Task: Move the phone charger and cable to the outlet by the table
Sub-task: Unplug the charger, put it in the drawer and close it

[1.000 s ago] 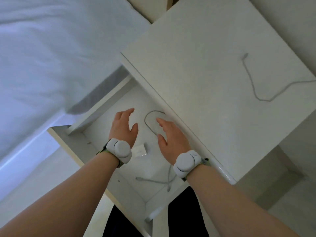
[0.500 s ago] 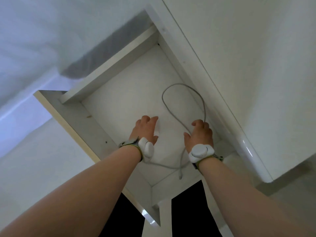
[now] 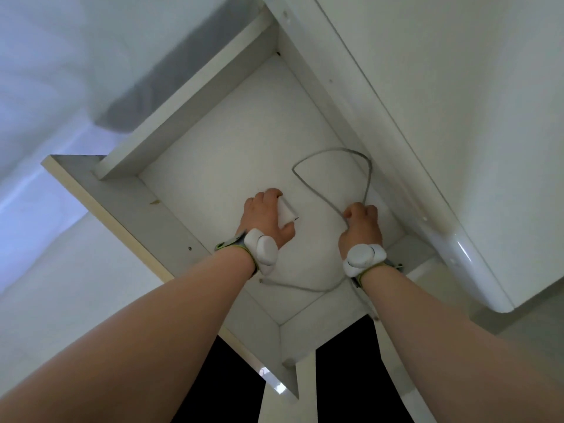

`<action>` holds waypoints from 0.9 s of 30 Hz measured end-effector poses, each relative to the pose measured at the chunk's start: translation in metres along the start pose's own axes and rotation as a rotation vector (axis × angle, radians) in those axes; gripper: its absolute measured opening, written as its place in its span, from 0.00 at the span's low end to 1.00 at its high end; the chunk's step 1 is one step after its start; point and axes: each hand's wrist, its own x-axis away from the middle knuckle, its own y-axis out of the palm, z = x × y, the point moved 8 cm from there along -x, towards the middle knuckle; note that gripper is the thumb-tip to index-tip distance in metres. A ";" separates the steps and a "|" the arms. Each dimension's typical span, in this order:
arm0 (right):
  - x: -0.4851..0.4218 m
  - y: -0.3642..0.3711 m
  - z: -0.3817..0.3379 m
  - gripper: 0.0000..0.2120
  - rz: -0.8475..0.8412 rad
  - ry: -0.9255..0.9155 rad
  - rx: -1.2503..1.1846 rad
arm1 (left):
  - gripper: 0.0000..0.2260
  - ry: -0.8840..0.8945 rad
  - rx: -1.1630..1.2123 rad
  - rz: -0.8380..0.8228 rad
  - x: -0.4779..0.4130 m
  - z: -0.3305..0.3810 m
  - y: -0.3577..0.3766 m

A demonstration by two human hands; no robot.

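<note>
Your left hand [image 3: 264, 216] has its fingers [image 3: 270, 193] curled over the far end of the white charger [image 3: 287, 212], with the thumb at its near end. The block is gripped low in the drawer [image 3: 128, 203]; you cannot tell whether it touches the floor. The charger's long axis runs from far-left to near-right, between fingertips and thumb.

Your right hand [image 3: 361, 228] is clenched round the grey cable [image 3: 332, 151]. From the fist the cable forms a loop that reaches toward the drawer's back and lies close along the right wall. Its tail passes beneath your right wrist and runs left across the floor, and the plug ends just beside your left wrist.

The surface [image 3: 457, 117] overhangs the drawer's right side, near your right hand. Bare drawer floor lies beyond both hands, and the bed [image 3: 45, 56] stands to the left.
</note>
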 end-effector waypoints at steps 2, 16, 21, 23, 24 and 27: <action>0.011 -0.008 -0.009 0.17 0.046 -0.048 -0.056 | 0.26 0.007 0.108 0.023 0.008 0.008 -0.013; 0.090 -0.089 -0.125 0.14 -0.005 -0.364 -0.295 | 0.26 0.389 0.170 0.234 0.092 0.079 -0.132; 0.111 -0.124 -0.151 0.15 -0.096 -0.497 -0.412 | 0.28 0.421 -0.119 0.124 0.109 0.092 -0.149; 0.115 -0.138 -0.154 0.15 -0.090 -0.519 -0.496 | 0.28 0.391 -0.117 0.086 0.114 0.093 -0.153; 0.119 -0.144 -0.154 0.14 -0.088 -0.518 -0.550 | 0.27 0.349 -0.041 0.052 0.120 0.093 -0.154; 0.125 -0.160 -0.152 0.11 -0.067 -0.487 -0.701 | 0.23 0.214 0.369 -0.033 0.139 0.088 -0.142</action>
